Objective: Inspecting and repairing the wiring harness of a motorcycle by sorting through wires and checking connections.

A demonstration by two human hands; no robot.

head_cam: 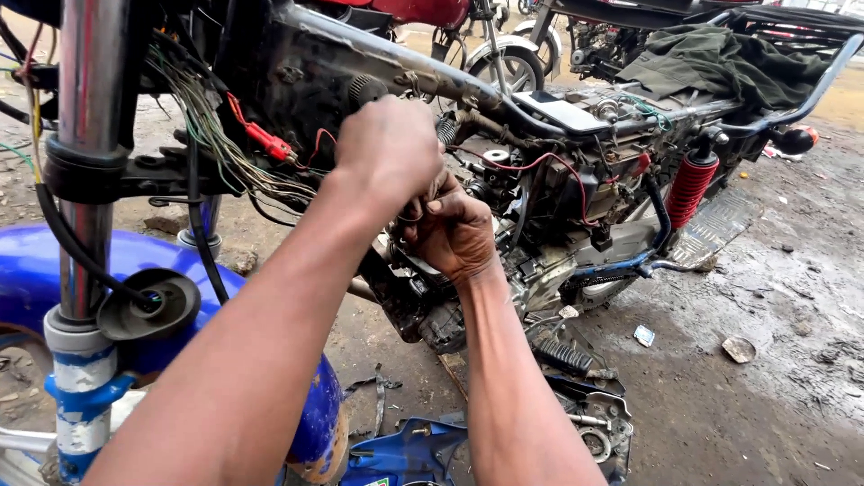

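Both arms reach in over the blue front fender (27, 270) to the middle of a stripped motorcycle frame (423, 76), tank and seat off so the engine bay lies exposed. The left hand (387, 148) is curled shut, knuckles up, pressed against something at the engine's (549, 270) top; what it grips is hidden under the fist. Just below and touching it, the right hand (453, 232) is closed too, fingers folded around a small part or cable I cannot make out. A loose wiring bundle (211, 135) with a red connector (264, 138) hangs just left of the hands. The red rear shock (689, 189) stands well to the right. Removed parts lie on the muddy ground (765, 405).
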